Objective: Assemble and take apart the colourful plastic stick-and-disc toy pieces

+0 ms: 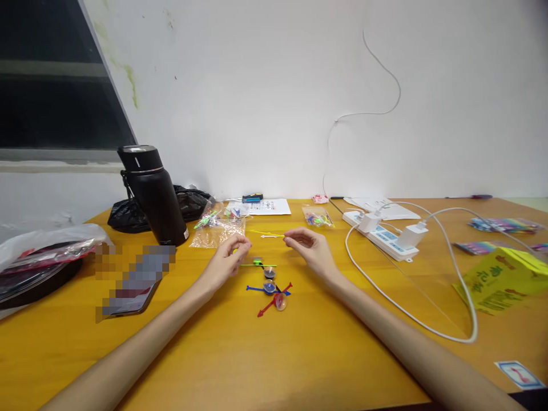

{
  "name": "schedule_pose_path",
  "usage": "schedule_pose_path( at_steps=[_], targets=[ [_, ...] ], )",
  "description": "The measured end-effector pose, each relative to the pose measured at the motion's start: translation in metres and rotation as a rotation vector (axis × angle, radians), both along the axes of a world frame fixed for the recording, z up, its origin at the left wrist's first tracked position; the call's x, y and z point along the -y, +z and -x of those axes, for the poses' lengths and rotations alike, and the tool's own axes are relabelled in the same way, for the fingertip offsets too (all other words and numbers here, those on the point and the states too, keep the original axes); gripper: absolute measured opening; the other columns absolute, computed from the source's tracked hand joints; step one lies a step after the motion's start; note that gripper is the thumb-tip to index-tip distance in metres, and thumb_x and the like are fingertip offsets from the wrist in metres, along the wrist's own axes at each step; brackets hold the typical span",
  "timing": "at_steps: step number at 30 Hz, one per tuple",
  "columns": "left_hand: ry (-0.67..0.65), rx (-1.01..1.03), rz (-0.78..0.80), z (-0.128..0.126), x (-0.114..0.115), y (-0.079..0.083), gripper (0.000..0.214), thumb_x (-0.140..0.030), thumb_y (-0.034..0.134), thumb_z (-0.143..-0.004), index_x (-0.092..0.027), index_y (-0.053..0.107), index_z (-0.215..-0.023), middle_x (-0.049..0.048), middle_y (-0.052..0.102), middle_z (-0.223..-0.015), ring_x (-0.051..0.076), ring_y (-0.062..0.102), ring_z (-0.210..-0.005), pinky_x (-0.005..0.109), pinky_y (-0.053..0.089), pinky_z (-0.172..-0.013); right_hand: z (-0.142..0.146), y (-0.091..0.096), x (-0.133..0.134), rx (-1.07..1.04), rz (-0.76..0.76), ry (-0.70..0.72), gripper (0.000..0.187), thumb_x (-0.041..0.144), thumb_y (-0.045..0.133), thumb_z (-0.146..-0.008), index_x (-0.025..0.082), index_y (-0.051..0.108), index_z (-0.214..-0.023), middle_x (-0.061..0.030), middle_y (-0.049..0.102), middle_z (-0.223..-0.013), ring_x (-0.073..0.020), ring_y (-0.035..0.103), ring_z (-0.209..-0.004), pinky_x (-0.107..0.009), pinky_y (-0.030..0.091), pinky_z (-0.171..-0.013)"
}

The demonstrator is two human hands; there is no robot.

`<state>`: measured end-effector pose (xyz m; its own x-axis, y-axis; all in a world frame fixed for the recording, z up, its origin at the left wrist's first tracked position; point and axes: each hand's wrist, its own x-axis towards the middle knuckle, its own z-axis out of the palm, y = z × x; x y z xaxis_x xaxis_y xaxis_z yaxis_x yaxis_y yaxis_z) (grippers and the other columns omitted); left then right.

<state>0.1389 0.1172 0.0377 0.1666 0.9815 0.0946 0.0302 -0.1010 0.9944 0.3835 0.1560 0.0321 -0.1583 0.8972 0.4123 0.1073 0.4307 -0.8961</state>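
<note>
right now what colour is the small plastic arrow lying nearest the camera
The small plastic arrow is red; it shows best in the head view.

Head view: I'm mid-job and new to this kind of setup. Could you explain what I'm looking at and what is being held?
There is no machine here: a person's two bare hands are working, seen from a camera worn on the head, looking forward and down. The right hand appears to pinch the end of a thin yellow stick. A bit of yellow shows at the left hand's fingers, but I cannot tell what it is. On the table, between the forearms, lie small pieces, including a blue one and a red one. A black bottle stands to the left; a power strip lies to the right.
</note>
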Motion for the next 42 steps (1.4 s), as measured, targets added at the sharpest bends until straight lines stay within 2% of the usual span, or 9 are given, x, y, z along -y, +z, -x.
schedule_pose_path(
  at_steps=[5, 11, 15, 22, 31, 35, 38, 42],
  targets=[
    [0.019, -0.021, -0.064, 0.0, 0.002, -0.002, 0.031, -0.049, 0.062, -0.089, -0.021, 0.056, -0.099, -0.0068, 0.039, -0.068, 0.007, 0.03, -0.05, 0.018, 0.023, -0.042, -0.014, -0.008, -0.014, 0.027, -0.004, -0.08, 0.028, 0.04, 0.073, -0.085, 0.016, 0.074, -0.1, -0.0104, 0.078, -0.099, -0.0238, 0.076, -0.09, -0.04, 0.058, -0.092],
    [0.058, -0.113, -0.124, -0.001, 0.003, -0.004, 0.021, -0.039, 0.057, -0.09, -0.021, 0.059, -0.1, -0.0024, 0.053, -0.083, 0.009, 0.037, -0.055, 0.02, 0.031, -0.048, -0.02, -0.018, -0.025, 0.313, -0.105, -0.135, 0.016, 0.03, 0.069, -0.086, 0.018, 0.074, -0.096, -0.0078, 0.079, -0.089, -0.0223, 0.076, -0.082, -0.038, 0.06, -0.084],
    [0.04, -0.146, -0.184, -0.003, 0.007, -0.003, 0.017, -0.031, 0.055, -0.09, -0.021, 0.061, -0.102, 0.0001, 0.057, -0.094, 0.011, 0.041, -0.062, 0.021, 0.034, -0.054, -0.02, -0.018, -0.026, 0.4, -0.143, -0.184, 0.013, 0.026, 0.065, -0.088, 0.019, 0.074, -0.091, -0.0062, 0.078, -0.088, -0.0204, 0.074, -0.08, -0.034, 0.059, -0.079],
    [0.013, -0.232, -0.234, -0.005, 0.011, -0.002, 0.02, -0.02, 0.05, -0.088, -0.022, 0.058, -0.106, 0.0, 0.055, -0.095, 0.013, 0.044, -0.07, 0.024, 0.035, -0.064, -0.024, -0.015, -0.03, 0.531, -0.198, -0.292, 0.012, 0.021, 0.061, -0.088, 0.018, 0.073, -0.09, -0.0053, 0.076, -0.085, -0.0187, 0.07, -0.073, -0.032, 0.054, -0.074],
    [-0.007, -0.235, -0.222, -0.006, 0.007, -0.01, 0.027, -0.015, 0.049, -0.084, -0.023, 0.058, -0.108, -0.0012, 0.055, -0.092, 0.014, 0.043, -0.07, 0.025, 0.033, -0.065, -0.025, -0.02, -0.035, 0.545, -0.254, -0.282, 0.012, 0.021, 0.061, -0.089, 0.018, 0.071, -0.096, -0.0053, 0.074, -0.093, -0.016, 0.066, -0.073, -0.03, 0.052, -0.073],
    [0.002, -0.233, -0.227, -0.006, 0.007, -0.01, 0.027, -0.015, 0.05, -0.083, -0.024, 0.058, -0.108, -0.0014, 0.055, -0.092, 0.015, 0.045, -0.071, 0.025, 0.033, -0.066, -0.022, -0.019, -0.033, 0.645, -0.277, -0.278, 0.016, 0.026, 0.059, -0.093, 0.018, 0.072, -0.094, -0.0063, 0.068, -0.094, -0.0171, 0.063, -0.079, -0.03, 0.049, -0.074],
    [0.006, -0.225, -0.228, -0.006, 0.007, -0.009, 0.027, -0.014, 0.051, -0.083, -0.024, 0.059, -0.107, -0.0014, 0.056, -0.092, 0.015, 0.044, -0.07, 0.025, 0.034, -0.066, -0.02, -0.019, -0.031, 0.732, -0.27, -0.236, 0.021, 0.028, 0.056, -0.096, 0.019, 0.075, -0.095, -0.0078, 0.065, -0.097, -0.02, 0.062, -0.087, -0.032, 0.047, -0.078],
    [-0.007, -0.175, -0.239, -0.008, 0.007, -0.011, 0.026, -0.013, 0.05, -0.084, -0.023, 0.055, -0.108, -0.0008, 0.057, -0.093, 0.014, 0.047, -0.074, 0.025, 0.037, -0.072, -0.02, -0.022, -0.031, 0.75, -0.245, -0.182, 0.023, 0.023, 0.054, -0.096, 0.018, 0.075, -0.105, -0.0093, 0.064, -0.103, -0.0224, 0.061, -0.097, -0.035, 0.047, -0.088]
  ],
)
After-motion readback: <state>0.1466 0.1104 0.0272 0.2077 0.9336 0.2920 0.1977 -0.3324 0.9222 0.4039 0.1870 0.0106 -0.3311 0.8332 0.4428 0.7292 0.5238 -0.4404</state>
